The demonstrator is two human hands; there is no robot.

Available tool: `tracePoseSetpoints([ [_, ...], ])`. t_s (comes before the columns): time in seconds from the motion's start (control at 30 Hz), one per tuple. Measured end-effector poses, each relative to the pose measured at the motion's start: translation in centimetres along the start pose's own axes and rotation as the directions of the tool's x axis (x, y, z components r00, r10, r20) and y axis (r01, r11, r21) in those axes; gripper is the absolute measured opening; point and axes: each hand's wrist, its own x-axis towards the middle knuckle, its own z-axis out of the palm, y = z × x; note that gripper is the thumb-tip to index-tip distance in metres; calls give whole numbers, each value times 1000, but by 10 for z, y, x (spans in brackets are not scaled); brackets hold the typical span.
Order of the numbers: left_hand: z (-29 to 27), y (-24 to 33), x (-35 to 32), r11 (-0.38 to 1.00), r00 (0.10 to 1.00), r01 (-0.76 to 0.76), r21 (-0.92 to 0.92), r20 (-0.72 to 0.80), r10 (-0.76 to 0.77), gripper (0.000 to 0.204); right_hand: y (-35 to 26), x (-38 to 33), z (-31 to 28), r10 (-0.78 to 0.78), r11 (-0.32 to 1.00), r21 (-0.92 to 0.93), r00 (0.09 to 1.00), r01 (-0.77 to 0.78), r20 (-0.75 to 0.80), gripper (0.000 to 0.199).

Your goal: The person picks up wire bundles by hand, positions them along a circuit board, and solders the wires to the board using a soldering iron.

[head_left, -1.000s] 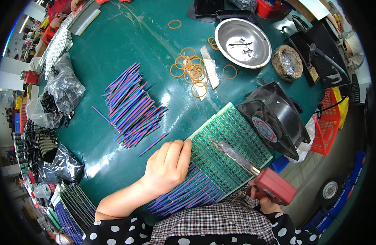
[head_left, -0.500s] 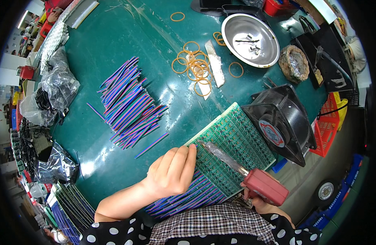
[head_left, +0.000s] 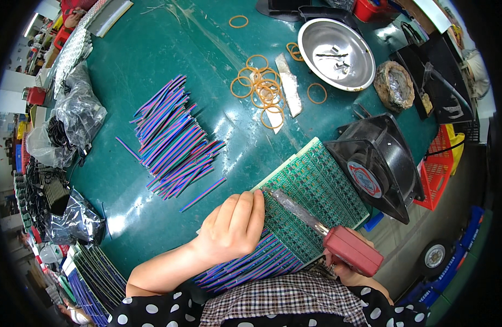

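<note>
My right hand (head_left: 343, 267) grips the red handle of a soldering gun (head_left: 353, 249), whose wrapped shaft points up and left. The gun's tip is close to my left fingertips, over the left edge of a green circuit board panel (head_left: 316, 185). My left hand (head_left: 232, 226) is closed in a pinch at that edge; whatever is between the fingers is hidden. Below it, a row of blue, red and green ribbon wires (head_left: 251, 261) runs from the panel's lower left edge. More short wires (head_left: 175, 141) lie in a loose pile to the left.
A black fan (head_left: 376, 163) stands against the panel's right side. Beyond are rubber bands (head_left: 266, 90), a metal bowl (head_left: 336, 54) with dark bits inside, and a round brown-rimmed holder (head_left: 393, 86). Plastic bags (head_left: 77, 114) and finished-looking wired boards (head_left: 98, 278) line the left side.
The soldering gun has shifted very slightly left and up. My left hand stays pinched at the panel's edge, moved up by a hair.
</note>
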Motion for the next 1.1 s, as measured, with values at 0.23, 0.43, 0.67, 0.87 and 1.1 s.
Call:
tracePoseSetpoints([
  [0.23,1,1,0,1000,1000,-3,4,13,3,28,-4,3,2,7,1000,15,1000,-6,-18,74],
  [0.43,1,2,0,1000,1000,-1,13,20,1,29,-2,1,-5,18,999,-44,999,-16,51,75],
  [0.67,1,2,0,1000,1000,13,-1,14,-13,29,-4,0,-5,36,999,-26,999,-36,23,76],
  [0.87,1,3,-1,1000,1000,4,4,14,-4,29,1,0,1,-1,1000,-17,1000,1,-23,74],
  [1.1,1,4,0,993,996,-65,95,65,59,28,5,3,0,-204,971,-125,979,202,-7,71],
])
